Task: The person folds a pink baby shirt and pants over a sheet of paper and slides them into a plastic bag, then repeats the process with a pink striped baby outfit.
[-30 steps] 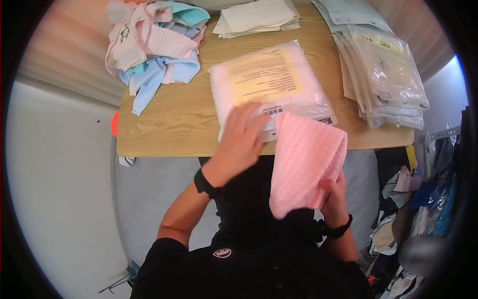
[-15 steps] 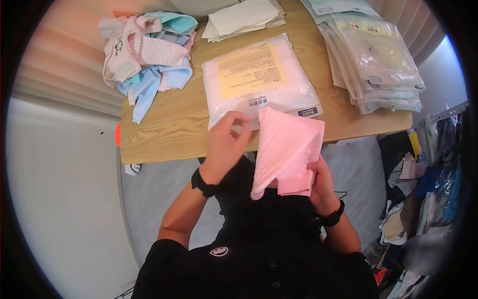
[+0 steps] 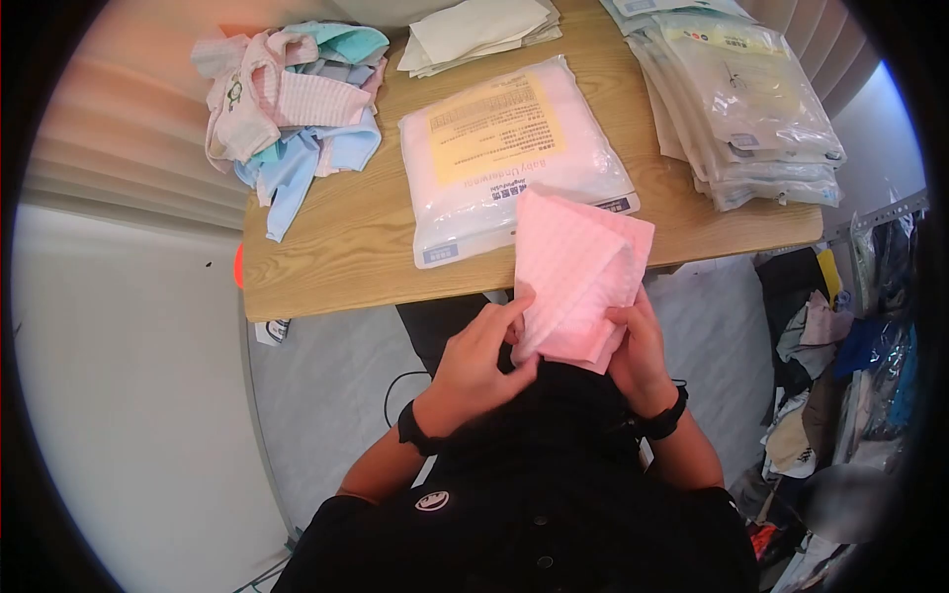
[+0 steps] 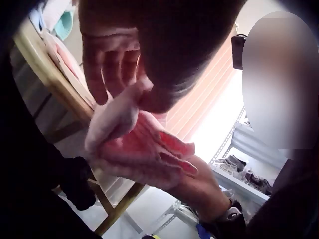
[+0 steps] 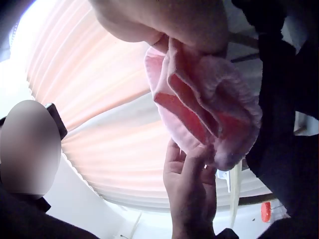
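A folded pink ribbed garment [image 3: 578,277] is held up in front of the black shirt, over the table's near edge. My right hand [image 3: 641,351] grips its lower right side, with the thumb on top. At the lower left edge, my left hand [image 3: 479,361] pinches the cloth between thumb and fingers. In the left wrist view, the left thumb lies against a rounded fold of the pink garment [image 4: 114,124]. Layered open edges of the pink garment [image 5: 199,99] show in the right wrist view. Behind it on the table lies a plastic-bagged pink pack [image 3: 499,148] with a yellow printed panel.
The wooden table [image 3: 326,267] carries a heap of baby clothes [image 3: 287,99] at the left, white sheets [image 3: 474,35] at the back and a stack of clear packaging bags [image 3: 741,99] at the right. Clothes on a rack [image 3: 860,366] stand to the right.
My left hand has come down from over the bagged pack to the garment's left edge and taken hold there. The garment has turned slightly in my right hand, which keeps its grip.
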{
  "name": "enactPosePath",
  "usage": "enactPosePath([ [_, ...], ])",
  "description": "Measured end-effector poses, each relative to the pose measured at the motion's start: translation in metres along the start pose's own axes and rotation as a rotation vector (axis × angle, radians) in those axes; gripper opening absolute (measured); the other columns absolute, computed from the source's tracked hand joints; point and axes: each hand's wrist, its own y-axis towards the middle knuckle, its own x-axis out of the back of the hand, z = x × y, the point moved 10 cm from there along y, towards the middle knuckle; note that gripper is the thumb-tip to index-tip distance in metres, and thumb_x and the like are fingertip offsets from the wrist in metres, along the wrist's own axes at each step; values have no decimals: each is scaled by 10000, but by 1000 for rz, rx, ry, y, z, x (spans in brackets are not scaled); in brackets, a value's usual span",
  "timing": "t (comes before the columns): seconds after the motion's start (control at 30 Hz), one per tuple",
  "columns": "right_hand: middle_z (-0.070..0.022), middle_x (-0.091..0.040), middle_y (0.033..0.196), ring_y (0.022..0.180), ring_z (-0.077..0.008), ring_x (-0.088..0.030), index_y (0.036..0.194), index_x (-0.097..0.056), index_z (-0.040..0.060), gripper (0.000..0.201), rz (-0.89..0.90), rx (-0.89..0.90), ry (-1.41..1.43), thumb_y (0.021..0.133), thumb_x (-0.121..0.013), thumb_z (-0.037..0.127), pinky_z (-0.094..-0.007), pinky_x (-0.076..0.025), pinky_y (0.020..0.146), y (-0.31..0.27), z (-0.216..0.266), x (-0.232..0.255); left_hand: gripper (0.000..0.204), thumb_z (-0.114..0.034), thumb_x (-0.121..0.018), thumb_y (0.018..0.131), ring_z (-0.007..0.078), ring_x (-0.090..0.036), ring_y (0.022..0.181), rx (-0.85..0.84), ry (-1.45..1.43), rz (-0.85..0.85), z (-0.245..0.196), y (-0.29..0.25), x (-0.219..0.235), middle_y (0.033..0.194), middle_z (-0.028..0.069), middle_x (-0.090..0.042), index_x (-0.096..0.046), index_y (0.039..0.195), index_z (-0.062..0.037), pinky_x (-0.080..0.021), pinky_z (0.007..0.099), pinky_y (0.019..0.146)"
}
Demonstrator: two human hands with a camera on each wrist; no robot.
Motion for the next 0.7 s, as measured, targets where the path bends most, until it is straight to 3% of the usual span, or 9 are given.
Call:
enactPosePath([
  [0.1, -130, -507, 1434, 1314, -234, -517, 1503, -353, 18, 657, -23, 66, -36, 860, -460, -66, -373, -424, 1109, -2, 6, 2, 535, 24, -759, 785, 127, -642, 865, 59, -40, -123, 25, -3, 13, 932, 53, -624, -577, 1288, 13, -534, 262, 805],
  [0.13, -127, -512, 1431, 1312, -227, -519, 1504, -355, 22, 650, -27, 90, -45, 869, -463, -65, -369, -424, 1107, -2, 8, 5, 453, 60, -700, 812, 127, -653, 884, 120, -173, -224, 35, -4, 19, 942, 59, -656, -592, 1251, 29, -534, 270, 814],
  [0.23, -116, -525, 1420, 1305, -208, -525, 1506, -358, 30, 615, 17, 123, -137, 908, -484, -44, -362, -427, 1102, -4, 7, 6, 412, 94, -649, 821, 137, -662, 905, 94, -389, -328, 24, -7, 34, 991, 80, -677, -592, 1227, 46, -537, 281, 828],
  [0.37, -108, -539, 1406, 1293, -186, -532, 1508, -356, 34, 563, 100, 61, -147, 967, -508, 4, -360, -435, 1089, -14, -12, -17, 455, 66, -687, 803, 164, -666, 913, -142, -382, -147, -18, 3, 10, 1009, 113, -698, -590, 1248, 67, -524, 282, 823],
  [0.4, -112, -544, 1383, 1282, -183, -536, 1501, -358, 30, 557, 118, 26, -76, 981, -552, 80, -363, -444, 1077, -18, -18, -21, 459, 41, -727, 797, 153, -660, 888, -168, -243, -94, -34, 8, 2, 988, 97, -706, -607, 1240, 64, -516, 262, 798],
  [0.43, -114, -545, 1376, 1279, -184, -536, 1499, -359, 28, 563, 169, -7, -69, 981, -564, 109, -363, -446, 1073, -20, -18, -28, 562, 14, -772, 769, 197, -678, 797, -146, -244, -91, -34, 12, -9, 989, 105, -725, -601, 1304, -5, -545, 302, 761],
  [0.5, -117, -546, 1360, 1273, -185, -536, 1494, -360, 25, 580, 267, -72, -53, 980, -588, 165, -363, -452, 1064, -23, -18, -38, 467, 10, -766, 772, 234, -680, 795, -215, -269, -186, -35, 12, -17, 975, 108, -721, -639, 1221, -13, -550, 323, 758],
  [0.63, -96, -579, 1312, 1203, -177, -583, 1468, -391, 29, 613, 452, -77, -260, 974, -648, 283, -353, -497, 1002, -21, -34, -27, 341, 54, -698, 770, 290, -696, 853, -402, -100, 12, -45, 13, -31, 960, 120, -720, -678, 1102, -16, -561, 363, 791],
  [0.7, -93, -585, 1314, 1182, -174, -597, 1453, -407, 25, 592, 271, -121, -147, 984, -656, 286, -348, -513, 986, -14, -39, -16, 325, 119, -632, 757, 312, -712, 896, -427, -91, 61, -51, 17, -27, 943, 118, -724, -699, 1046, -14, -570, 377, 847],
])
